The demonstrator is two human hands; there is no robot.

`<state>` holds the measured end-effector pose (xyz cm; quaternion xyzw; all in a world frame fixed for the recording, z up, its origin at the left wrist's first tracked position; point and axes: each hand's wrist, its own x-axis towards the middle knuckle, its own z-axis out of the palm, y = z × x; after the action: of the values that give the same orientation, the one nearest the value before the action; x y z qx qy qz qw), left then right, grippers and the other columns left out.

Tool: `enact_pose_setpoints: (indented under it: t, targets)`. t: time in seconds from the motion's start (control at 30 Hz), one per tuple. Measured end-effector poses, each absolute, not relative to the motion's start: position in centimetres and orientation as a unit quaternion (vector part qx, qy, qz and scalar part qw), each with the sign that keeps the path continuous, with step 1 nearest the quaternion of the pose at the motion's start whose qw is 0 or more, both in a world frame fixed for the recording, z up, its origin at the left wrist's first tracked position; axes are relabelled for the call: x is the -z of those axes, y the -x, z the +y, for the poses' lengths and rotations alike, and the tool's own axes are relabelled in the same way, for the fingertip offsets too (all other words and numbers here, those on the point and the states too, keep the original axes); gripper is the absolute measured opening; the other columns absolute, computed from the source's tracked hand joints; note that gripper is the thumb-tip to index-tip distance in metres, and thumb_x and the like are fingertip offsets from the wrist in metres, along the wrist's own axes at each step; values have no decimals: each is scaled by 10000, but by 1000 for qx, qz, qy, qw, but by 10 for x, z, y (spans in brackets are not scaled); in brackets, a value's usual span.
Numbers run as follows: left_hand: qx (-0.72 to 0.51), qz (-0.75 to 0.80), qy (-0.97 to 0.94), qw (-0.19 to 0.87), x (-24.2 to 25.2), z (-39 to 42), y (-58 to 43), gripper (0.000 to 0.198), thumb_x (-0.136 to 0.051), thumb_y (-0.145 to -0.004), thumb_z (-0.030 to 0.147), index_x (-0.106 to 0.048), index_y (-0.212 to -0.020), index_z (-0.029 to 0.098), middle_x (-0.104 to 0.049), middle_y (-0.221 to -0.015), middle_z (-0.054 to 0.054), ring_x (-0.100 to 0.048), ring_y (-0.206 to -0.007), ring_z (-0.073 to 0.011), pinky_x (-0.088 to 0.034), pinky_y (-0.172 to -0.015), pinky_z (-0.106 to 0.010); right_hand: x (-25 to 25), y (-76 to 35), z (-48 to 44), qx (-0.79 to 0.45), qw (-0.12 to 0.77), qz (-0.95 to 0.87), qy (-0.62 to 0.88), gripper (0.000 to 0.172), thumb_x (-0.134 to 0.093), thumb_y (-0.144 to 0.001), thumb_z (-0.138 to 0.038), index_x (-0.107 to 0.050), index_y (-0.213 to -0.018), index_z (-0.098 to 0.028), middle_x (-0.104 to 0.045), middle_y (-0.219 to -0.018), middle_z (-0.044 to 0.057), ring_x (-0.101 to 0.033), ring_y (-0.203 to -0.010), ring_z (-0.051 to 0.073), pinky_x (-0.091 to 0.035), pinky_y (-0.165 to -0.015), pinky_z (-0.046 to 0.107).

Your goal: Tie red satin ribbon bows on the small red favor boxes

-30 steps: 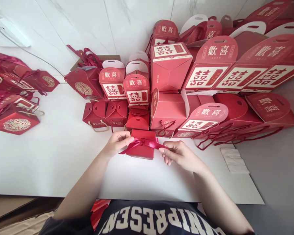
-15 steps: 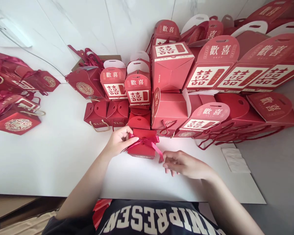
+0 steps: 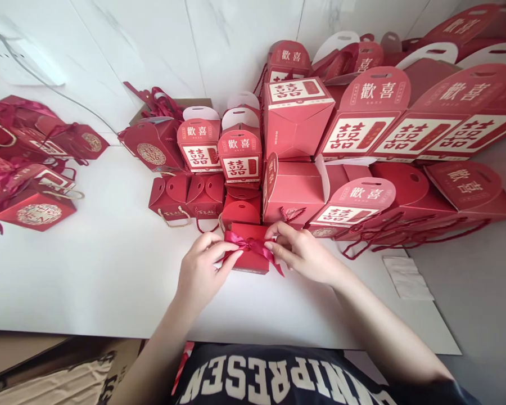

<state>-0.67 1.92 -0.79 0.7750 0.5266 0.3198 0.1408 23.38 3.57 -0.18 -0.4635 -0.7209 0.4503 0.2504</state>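
A small red gift box (image 3: 253, 263) sits on the white table in front of me. Across its top lies a glossy crimson ribbon (image 3: 250, 244) tied in a bow. My left hand (image 3: 206, 261) pinches the bow's left side between thumb and fingertips. On the other side my right hand (image 3: 299, 250) has thumb and fingers closed on the right loop. One ribbon tail hangs down past the box's right front corner. Directly behind stands another red box (image 3: 242, 211), close against the one I handle.
Red boxes with white labels (image 3: 354, 135) are stacked in rows at the back right. Ribboned boxes (image 3: 36, 208) are grouped at the left. A loose bundle of ribbons (image 3: 158, 104) lies by the wall. White tissues (image 3: 407, 278) rest near the table's right edge.
My right hand has moved up and left from the ribbon tail to the bow's right loop. My left hand has shifted slightly right and lower, still at the bow's left side.
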Motion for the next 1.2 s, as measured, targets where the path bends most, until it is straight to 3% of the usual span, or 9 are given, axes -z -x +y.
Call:
enact_pose_setpoints:
  t: [0.17, 0.3, 0.4, 0.53, 0.8, 1.03, 1.2]
  targets:
    - [-319, 533, -758, 200, 11, 15, 2, 115, -603, -917, 307, -670, -876, 222, -600, -857, -33, -583, -804, -163, -457, -616, -247, 12, -235, 47, -576, 232, -657, 428, 312, -551, -940, -510, -524, -867, -208, -644, -574, -24, -529, -424, 102, -424, -432, 205]
    - [-287, 569, -742, 209, 8, 10, 2, 186, -584, -930, 340, -596, -799, 208, -566, -709, 8, -507, -646, -136, -396, -619, -273, 12, -237, 52, -581, 228, -668, 405, 407, -549, -931, -546, -567, -758, -178, -630, -576, -6, -493, -436, 79, -409, -441, 192]
    - [-268, 570, -737, 246, 5, 10, 6, 244, -563, -938, 358, -543, -754, 201, -535, -707, 11, -490, -657, -136, -370, -614, -268, 12, -238, 52, -588, 236, -664, 396, 457, -536, -936, -557, -543, -689, -172, -600, -548, -13, -475, -435, 68, -396, -454, 189]
    - [-235, 557, -725, 331, 2, 10, 13, 292, -538, -948, 347, -485, -707, 191, -473, -739, 12, -476, -683, -128, -365, -617, -248, 14, -237, 50, -611, 234, -641, 401, 504, -534, -923, -592, -492, -644, -174, -568, -495, -28, -459, -408, 63, -379, -438, 184]
    - [-240, 472, -708, 466, 13, 15, 31, 224, -548, -943, 287, -536, -746, 180, -477, -856, -5, -493, -768, -127, -386, -708, -251, 16, -230, 50, -626, 204, -621, 425, 557, -510, -905, -646, -419, -596, -192, -567, -465, -24, -492, -384, 76, -397, -411, 185]
    - [-269, 382, -672, 574, 33, 28, 44, 301, -615, -893, 311, -529, -650, 154, -469, -899, -24, -497, -800, -137, -406, -714, -254, 10, -228, 49, -583, 191, -661, 432, 573, -502, -922, -622, -488, -569, -171, -537, -447, -23, -464, -372, 64, -369, -401, 178]
    - [-238, 383, -661, 600, 36, 30, 50, 351, -636, -867, 364, -513, -620, 146, -505, -1007, -55, -541, -925, -178, -433, -806, -279, 7, -230, 48, -571, 200, -670, 431, 542, -518, -924, -596, -500, -589, -171, -530, -451, -27, -462, -380, 68, -373, -414, 182]
